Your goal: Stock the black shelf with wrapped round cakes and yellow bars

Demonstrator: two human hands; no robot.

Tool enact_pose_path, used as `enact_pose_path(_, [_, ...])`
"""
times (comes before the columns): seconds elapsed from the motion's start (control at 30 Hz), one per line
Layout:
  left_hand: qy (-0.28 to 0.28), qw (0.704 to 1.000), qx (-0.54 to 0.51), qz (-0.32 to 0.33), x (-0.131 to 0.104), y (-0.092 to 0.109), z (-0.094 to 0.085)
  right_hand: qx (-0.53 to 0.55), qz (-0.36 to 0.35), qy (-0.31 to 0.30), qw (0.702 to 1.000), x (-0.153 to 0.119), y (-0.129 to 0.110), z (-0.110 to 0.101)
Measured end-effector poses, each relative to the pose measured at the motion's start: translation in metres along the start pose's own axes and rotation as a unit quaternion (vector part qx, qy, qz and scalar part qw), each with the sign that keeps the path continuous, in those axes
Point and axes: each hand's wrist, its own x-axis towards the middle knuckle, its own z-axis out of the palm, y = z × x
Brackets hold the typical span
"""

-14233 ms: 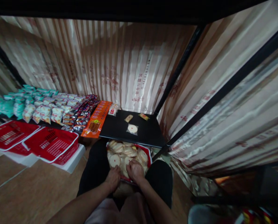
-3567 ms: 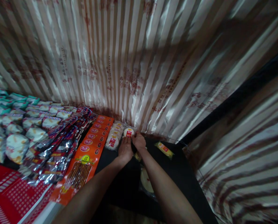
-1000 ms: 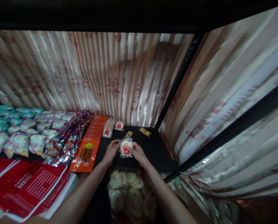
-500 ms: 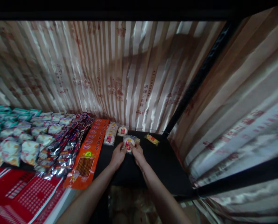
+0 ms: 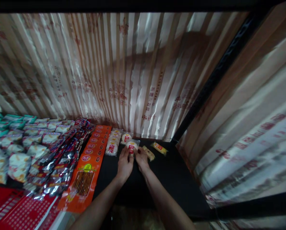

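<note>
A round white snack in a clear wrapper with a red label (image 5: 132, 145) lies at the back of the black shelf (image 5: 166, 179). My left hand (image 5: 125, 162) has its fingers on the near left edge of this packet. At the near right edge, my right hand (image 5: 141, 158) grips it. Just behind is a similar round packet (image 5: 127, 138). To the left runs a row of overlapping round packets (image 5: 112, 147). A pale wrapped bar (image 5: 148, 153) lies right beside my right hand, and a yellow wrapped snack (image 5: 159, 148) sits farther right.
Left of the round packets, orange stick-snack packs (image 5: 85, 172) overlap in a row, then dark shiny packets (image 5: 61, 166) and white snack bags (image 5: 19, 166). A red basket (image 5: 30, 214) is at lower left. A black post (image 5: 212, 76) and striped curtain (image 5: 143, 64) border the shelf.
The round packet has been brought back and laid near the one behind it. The pale bar shows more fully beside my right hand. The view has shifted slightly.
</note>
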Motion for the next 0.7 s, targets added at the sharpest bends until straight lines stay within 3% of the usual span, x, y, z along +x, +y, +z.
enact_pose_path(0.3, [-0.042, 0.996, 0.082, 0.01, 0.026, -0.008, 0.003, -0.085, -0.017, -0.032, 0.996, 0.034, -0.006, 0.025])
enact_pose_path(0.7, [-0.047, 0.994, 0.101, -0.021, 0.039, -0.026, 0.007, -0.176, -0.046, 0.002, 0.983, 0.038, 0.003, 0.038])
